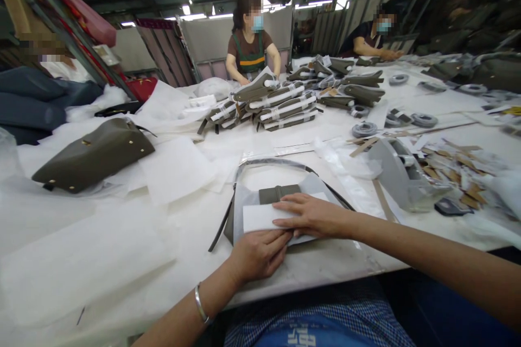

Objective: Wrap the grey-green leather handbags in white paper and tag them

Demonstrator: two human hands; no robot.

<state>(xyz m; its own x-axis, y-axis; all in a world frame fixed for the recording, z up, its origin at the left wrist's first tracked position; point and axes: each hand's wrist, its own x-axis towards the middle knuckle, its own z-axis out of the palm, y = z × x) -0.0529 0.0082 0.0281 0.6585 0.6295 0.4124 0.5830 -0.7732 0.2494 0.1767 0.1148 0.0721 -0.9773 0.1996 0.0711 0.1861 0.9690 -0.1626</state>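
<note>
A dark olive handbag (229, 223) lies on the table in front of me, its strap (280, 161) looped away from me. Pale tissue paper (247, 195) covers much of it, and an olive flap (277, 193) shows at the middle. Across the bag rests a folded white foam sheet (257, 218). My right hand (311, 215) presses on that sheet from above, fingers stretched out and apart. At the near edge of the sheet, my left hand (260, 252) has its fingers together and bent around the edge; its fingertips nearly meet my right hand.
Another olive bag (97, 154) lies to the left among white sheets (179, 168). Wrapped olive pieces (280, 103) are stacked ahead, before a masked co-worker (250, 38). A tape dispenser (401, 173), tape rolls (364, 129) and paper scraps (459, 165) are at right. A second co-worker (374, 32) works beyond.
</note>
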